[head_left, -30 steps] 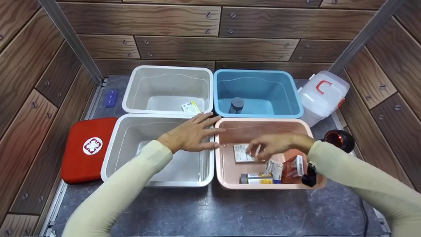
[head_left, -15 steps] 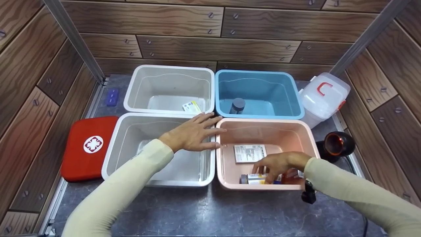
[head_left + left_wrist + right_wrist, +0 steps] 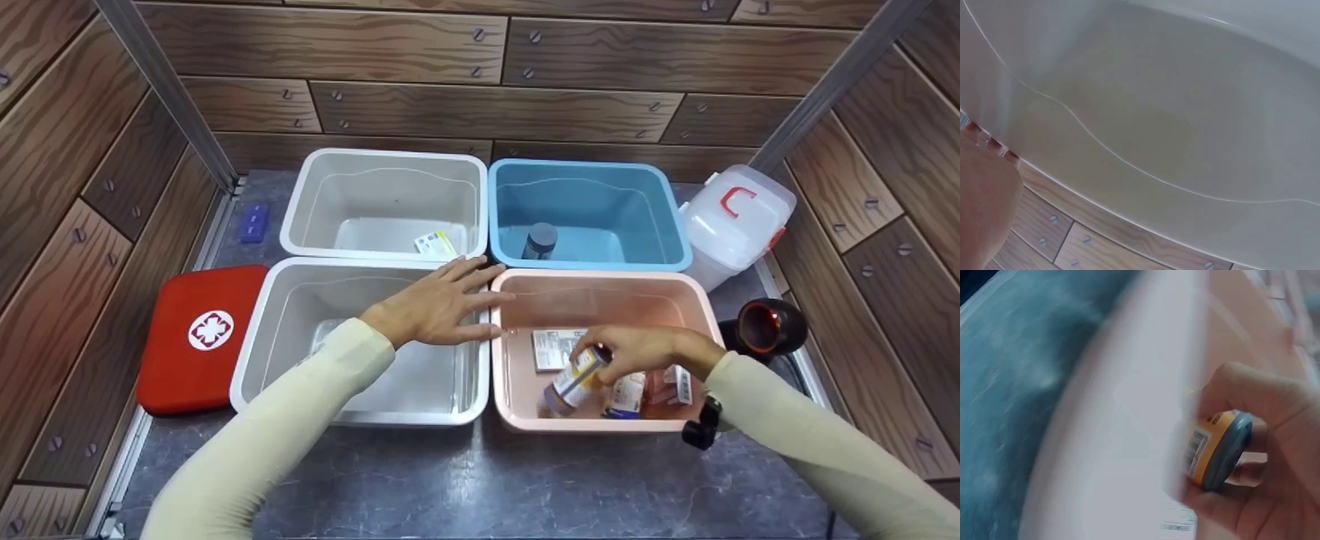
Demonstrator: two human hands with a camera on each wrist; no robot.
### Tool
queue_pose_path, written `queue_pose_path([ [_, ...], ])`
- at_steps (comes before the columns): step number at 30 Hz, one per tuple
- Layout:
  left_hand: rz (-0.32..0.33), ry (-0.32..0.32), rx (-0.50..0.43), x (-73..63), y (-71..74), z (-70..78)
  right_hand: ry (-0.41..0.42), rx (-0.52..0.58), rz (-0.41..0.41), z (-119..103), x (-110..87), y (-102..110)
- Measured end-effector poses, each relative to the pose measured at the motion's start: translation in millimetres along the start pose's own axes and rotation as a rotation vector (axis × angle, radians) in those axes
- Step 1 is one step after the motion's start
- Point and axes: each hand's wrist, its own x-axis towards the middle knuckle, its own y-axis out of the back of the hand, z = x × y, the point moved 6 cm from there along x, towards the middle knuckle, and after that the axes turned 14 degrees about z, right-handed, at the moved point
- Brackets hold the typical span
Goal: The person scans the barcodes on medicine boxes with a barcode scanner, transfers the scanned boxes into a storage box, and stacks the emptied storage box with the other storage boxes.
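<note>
My right hand [image 3: 637, 352] grips a bottle [image 3: 576, 381] with a yellow-and-white label inside the pink bin [image 3: 604, 426]. The bottle tilts, its far end low to the left. In the right wrist view, thumb and fingers close round the bottle's grey end [image 3: 1227, 455]. A white printed box [image 3: 553, 350] lies beside the hand, partly hidden by it. Under the wrist are a blue-and-white box [image 3: 625, 395] and a reddish packet [image 3: 670, 386]. My left hand [image 3: 435, 307] lies with fingers spread over the rims where the front grey bin [image 3: 360, 418] meets the pink one.
Behind stand a second grey bin [image 3: 382, 157] with a small box [image 3: 435, 244] and a blue bin [image 3: 589, 166] holding a dark-capped bottle [image 3: 540, 241]. A red first-aid case [image 3: 187, 360] is left; a clear lidded box [image 3: 739, 217] and black lamp-like device [image 3: 772, 330] are right.
My right hand reached down to the bottle lying at the front of the pink bin, took hold of it and tipped it up. The left hand stays in place.
</note>
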Motion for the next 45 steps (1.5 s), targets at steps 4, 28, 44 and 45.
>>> queue_pose_path([
  [4, 0.0, 0.0, 0.0, 0.4, 1.5, 0.0, 0.024, 0.156, 0.158, -2.5, -3.9, 26.1],
  [28, -0.012, 0.02, 0.001, 0.5, -0.2, 0.4, -0.149, 1.352, 0.261, -3.3, -12.6, 23.5],
  [44, -0.019, 0.027, 0.012, 1.0, -1.9, 0.4, -0.042, 0.48, 0.69, -6.2, -23.6, 48.5],
  [45, -0.017, 0.028, 0.012, 1.1, -1.7, 0.3, -0.015, 0.445, 0.699, -8.7, -25.5, 50.1],
])
